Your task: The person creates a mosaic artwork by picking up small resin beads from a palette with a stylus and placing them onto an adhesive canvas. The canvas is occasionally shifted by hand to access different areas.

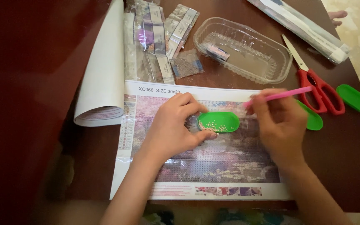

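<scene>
Fingers of the left hand (173, 125) pinch the small green tray (218, 121) of beads, just right of that hand on the canvas (221, 162). Right hand (278, 123) is closed around a pink pen (280, 96). Holding the tray flat should keep beads from spilling.

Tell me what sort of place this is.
Probably a home craft table: a partly rolled bead-art canvas lies on dark wood, with small bead packets, red scissors and a green bead tray.
</scene>
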